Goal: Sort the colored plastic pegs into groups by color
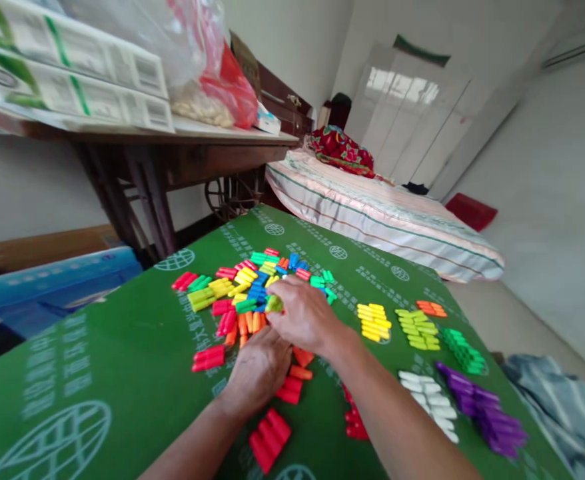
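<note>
My right hand (305, 313) reaches over the mixed pile, its fingers closed on a yellow-green plastic piece (274, 304). Just below it and partly under it is my left hand (262, 363), fingers curled downward; their tips are hidden, so what they hold cannot be made out. Around both hands lie small finger-shaped plastic pieces, among them blue pieces (257, 293), yellow pieces (221, 287) and orange pieces (250, 323). Red pieces (270, 440) lie near the front, and more red pieces (355, 417) are partly covered by my right forearm.
On the right of the green table (137, 373) are separate groups: yellow (374, 322), lime (417, 329), orange (431, 308), green (464, 351), white (430, 403) and purple pieces (487, 410). A wooden sewing table (212, 157) stands at left, a bed (372, 207) beyond.
</note>
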A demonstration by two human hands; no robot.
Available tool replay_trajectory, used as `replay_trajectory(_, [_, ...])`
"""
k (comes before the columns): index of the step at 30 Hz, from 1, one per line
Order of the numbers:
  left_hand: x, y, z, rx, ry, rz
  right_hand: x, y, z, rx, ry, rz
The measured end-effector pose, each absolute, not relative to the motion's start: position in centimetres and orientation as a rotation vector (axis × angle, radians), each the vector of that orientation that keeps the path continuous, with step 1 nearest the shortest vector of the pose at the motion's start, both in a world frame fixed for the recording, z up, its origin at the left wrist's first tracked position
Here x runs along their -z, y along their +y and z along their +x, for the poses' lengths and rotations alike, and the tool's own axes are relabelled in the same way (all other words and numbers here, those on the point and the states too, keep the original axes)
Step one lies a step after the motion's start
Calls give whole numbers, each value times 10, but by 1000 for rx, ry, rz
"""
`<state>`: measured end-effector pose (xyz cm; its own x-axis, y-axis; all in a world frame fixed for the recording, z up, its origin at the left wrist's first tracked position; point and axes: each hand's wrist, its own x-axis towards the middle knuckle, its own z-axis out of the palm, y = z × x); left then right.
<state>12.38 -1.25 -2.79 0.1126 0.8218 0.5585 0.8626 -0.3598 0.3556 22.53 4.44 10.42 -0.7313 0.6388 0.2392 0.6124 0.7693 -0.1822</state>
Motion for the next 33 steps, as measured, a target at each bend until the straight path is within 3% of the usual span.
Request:
replay_trajectory(6, [8,-13,125,862,-1650,-2364,-90,102,380,-242,-2330,-1769])
replay_trajectory(12, [10,-12,125,843,-1643,-2366,-65,139,489,-180,-2114,-2125])
replay_trajectory(22, [8,-12,126,863,-1657,-2373,-34,148,498,-169,-2132,-2243])
replay_trajectory(33, [5,-14,126,834,-1676,-2386,-51,141,489,-65,-2089,-2368])
